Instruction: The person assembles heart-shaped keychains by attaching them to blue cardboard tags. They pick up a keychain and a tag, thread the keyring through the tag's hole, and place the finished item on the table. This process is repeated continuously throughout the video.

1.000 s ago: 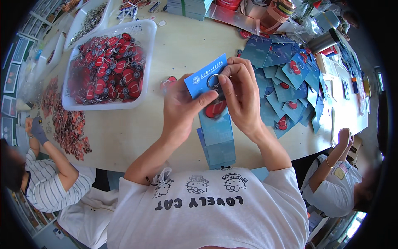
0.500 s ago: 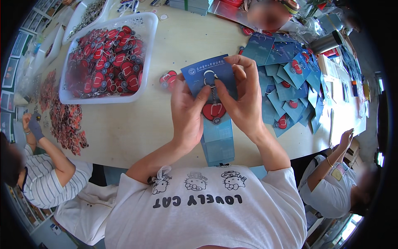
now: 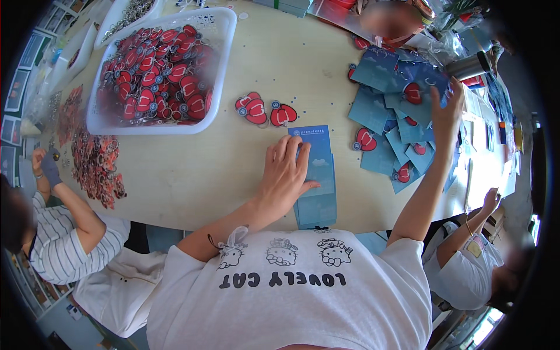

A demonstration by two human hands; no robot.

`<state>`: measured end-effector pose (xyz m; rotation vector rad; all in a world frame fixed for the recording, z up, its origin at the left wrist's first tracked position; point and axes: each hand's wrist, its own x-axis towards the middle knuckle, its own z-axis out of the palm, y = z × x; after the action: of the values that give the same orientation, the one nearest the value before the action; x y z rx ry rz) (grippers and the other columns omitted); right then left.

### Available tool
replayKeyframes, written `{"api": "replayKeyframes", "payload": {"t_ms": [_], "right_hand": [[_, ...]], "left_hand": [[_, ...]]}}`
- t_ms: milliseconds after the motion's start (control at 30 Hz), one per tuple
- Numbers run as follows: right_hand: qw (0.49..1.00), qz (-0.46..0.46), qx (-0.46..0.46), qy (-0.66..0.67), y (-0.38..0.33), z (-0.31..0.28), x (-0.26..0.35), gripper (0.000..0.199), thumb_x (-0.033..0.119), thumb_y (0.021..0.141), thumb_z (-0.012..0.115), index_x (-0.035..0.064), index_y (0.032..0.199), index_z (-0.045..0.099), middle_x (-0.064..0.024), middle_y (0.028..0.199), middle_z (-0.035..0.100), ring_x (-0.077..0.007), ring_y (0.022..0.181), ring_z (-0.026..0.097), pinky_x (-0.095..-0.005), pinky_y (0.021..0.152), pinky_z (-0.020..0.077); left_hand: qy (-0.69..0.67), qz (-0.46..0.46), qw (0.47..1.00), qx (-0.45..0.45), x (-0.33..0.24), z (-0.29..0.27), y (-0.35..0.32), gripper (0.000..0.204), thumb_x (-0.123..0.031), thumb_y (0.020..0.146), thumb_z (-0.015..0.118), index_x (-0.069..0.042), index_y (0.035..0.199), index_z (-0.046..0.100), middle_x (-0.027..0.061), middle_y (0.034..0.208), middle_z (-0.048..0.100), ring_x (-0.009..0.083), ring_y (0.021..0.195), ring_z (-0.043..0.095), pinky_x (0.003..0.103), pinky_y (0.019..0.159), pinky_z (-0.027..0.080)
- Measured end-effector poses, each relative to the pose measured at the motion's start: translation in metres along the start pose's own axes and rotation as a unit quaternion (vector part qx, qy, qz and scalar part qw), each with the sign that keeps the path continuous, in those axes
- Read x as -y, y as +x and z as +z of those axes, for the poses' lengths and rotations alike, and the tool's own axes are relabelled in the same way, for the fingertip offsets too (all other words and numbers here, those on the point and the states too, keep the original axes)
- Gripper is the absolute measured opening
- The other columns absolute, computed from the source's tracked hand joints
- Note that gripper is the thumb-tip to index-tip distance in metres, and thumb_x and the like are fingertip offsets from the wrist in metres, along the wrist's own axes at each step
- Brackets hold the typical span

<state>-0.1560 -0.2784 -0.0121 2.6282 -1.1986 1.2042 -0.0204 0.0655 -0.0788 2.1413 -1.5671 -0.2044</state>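
My left hand (image 3: pixel 284 172) rests on a short stack of blue cards (image 3: pixel 319 204) near the table's front edge. Its fingertips touch the top card's left side, and the thumb stretches across its middle. Off to the right, my right hand (image 3: pixel 448 111) is at the far right side of a loose pile of blue-green cards (image 3: pixel 367 105), fingers apart, with nothing seen in it. Red keychains show on several of those cards. Ahead of my left hand lie a few loose red keychains (image 3: pixel 284 115), some overlapping.
A white plastic basket (image 3: pixel 226 52) full of red keychains stands at the left. Beside it lie orange-red keychains (image 3: pixel 96 169) in a heap and a tray of metal rings (image 3: pixel 131 17). A metal cylinder (image 3: pixel 469 66) stands behind the card pile. Co-workers sit at both sides.
The card with the red keychain has left my two hands. My right hand has moved right to the card pile; my left has come down onto the blue stack. More loose keychains are visible.
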Motion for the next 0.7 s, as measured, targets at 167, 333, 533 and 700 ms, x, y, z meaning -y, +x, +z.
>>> {"api": "replayKeyframes", "payload": {"t_ms": [167,333,533,700], "right_hand": [[0.974,-0.194,0.084,0.080,-0.042,0.010,0.125,0.045,0.017,0.073,0.077,0.0121,0.115,0.061,-0.0115,0.126,0.052,-0.0319,0.120,0.046,-0.0425,0.100,0.0368],[0.812,-0.298,0.379,0.328,-0.082,0.058,0.179,0.057,0.025,0.077,0.073,0.0141,0.129,0.054,-0.0089,0.131,0.053,-0.0288,0.120,0.049,-0.0403,0.103,0.0380],[0.790,-0.353,0.393,0.311,-0.078,0.077,0.181,0.046,0.031,0.080,0.068,0.0091,0.120,0.060,-0.0080,0.114,0.064,-0.0261,0.105,0.059,-0.0387,0.092,0.0468],[0.782,-0.452,0.294,0.312,-0.074,0.087,0.175,0.038,0.027,0.081,0.067,0.0074,0.113,0.063,-0.0052,0.110,0.065,-0.0225,0.104,0.059,-0.0363,0.087,0.0485]], "left_hand": [[0.010,-0.033,0.999,0.000,0.005,0.005,-0.001,0.096,-0.044,0.063,0.080,0.004,0.135,0.036,0.0236,0.134,0.034,0.0370,0.126,0.033,0.051,0.099,0.029],[-0.003,-0.014,1.000,0.014,0.007,0.002,-0.003,0.104,-0.046,0.061,0.080,0.003,0.140,0.032,0.0258,0.143,0.027,0.0407,0.132,0.027,0.053,0.104,0.025],[-0.012,-0.017,1.000,0.011,0.019,-0.001,-0.001,0.103,-0.044,0.060,0.081,0.002,0.139,0.033,0.0205,0.139,0.032,0.0384,0.130,0.029,0.049,0.103,0.029],[-0.026,0.000,1.000,0.009,0.020,-0.003,-0.001,0.100,-0.041,0.061,0.082,0.001,0.139,0.035,0.0204,0.138,0.034,0.0342,0.129,0.032,0.046,0.102,0.029]]}}
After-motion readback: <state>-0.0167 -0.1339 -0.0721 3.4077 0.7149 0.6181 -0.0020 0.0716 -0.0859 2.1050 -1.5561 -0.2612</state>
